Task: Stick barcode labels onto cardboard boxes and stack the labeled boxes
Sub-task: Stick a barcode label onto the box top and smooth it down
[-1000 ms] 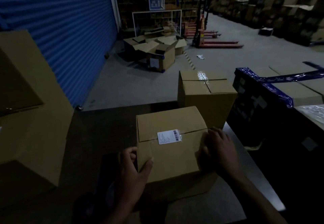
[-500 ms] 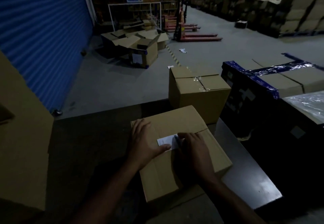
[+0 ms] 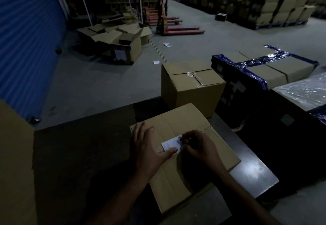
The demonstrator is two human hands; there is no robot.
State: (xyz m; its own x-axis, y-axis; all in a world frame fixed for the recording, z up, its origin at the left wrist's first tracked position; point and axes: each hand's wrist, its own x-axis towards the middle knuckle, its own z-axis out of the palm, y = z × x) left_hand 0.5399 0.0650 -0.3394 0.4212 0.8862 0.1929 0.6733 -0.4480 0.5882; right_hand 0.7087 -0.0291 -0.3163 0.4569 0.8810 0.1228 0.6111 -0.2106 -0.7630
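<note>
Darkness covers most of the bench [image 3: 84, 154], so its surface and near edge are hard to make out; only its right end catches some light. On it lies a box [image 3: 185, 154], turned at an angle, and its near corner is lost in shadow between the two forearms. A white label [image 3: 170, 145] sits on top of the box near the flap seam. The left hand [image 3: 148, 147] lies flat and spread on the box top, thumb pressing the near edge of the label. The right hand [image 3: 201, 147] is curled, fingertips on the right end of the label, and it hides that end, so only a bit of the barcode shows. Both hands are close together, pressing down, not clamped on anything. Just behind the box stands a second box [image 3: 192, 87], taped shut, at the far edge of the bench; whether the two touch I cannot tell. To the right are large cartons [image 3: 275, 68] with blue tape, partly cut off by the frame. At the left a tall carton [image 3: 15, 163] is also cut off. Between it and the box the bench is open. Beyond the bench is a wide grey floor [image 3: 105, 80], with a blue shutter [image 3: 26, 39] at left.
</note>
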